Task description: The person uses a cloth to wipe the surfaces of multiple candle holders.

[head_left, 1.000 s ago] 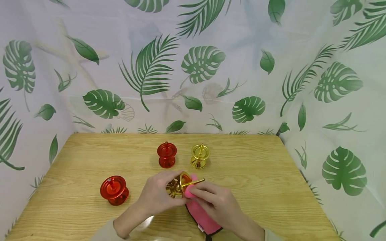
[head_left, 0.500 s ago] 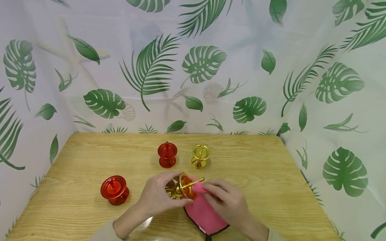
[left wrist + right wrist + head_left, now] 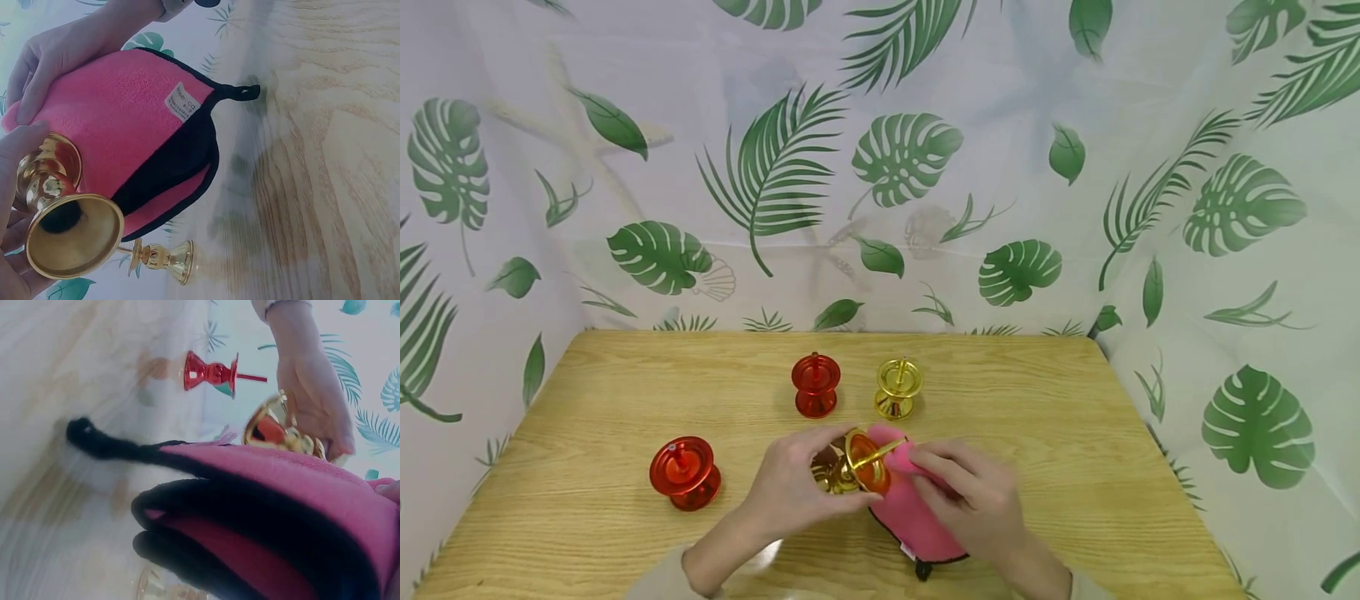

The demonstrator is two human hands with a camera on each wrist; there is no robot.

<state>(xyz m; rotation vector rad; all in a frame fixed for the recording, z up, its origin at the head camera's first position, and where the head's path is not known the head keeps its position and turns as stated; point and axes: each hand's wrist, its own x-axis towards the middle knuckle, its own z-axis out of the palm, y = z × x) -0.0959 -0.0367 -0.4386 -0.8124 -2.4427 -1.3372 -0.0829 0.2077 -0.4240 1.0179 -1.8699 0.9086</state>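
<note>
My left hand grips a gold candle holder around its body, tilted so its dish and spike point right. In the left wrist view, the hollow underside of its base shows. My right hand pinches a pink cloth with black edging, a white label and a black loop. A bunched part of the cloth is right at the spike and dish. Below the fingers the rest of the cloth hangs in folds, as the right wrist view shows.
A red candle holder and a gold one stand upright beyond my hands. Another red candle holder stands to the left. The wooden table meets a leaf-patterned curtain at its back and sides.
My right hand has shifted slightly right with the cloth, its bunched part moving out along the spike. The cloth's hanging part has swung and refolded. My left hand keeps its hold on the candle holder.
</note>
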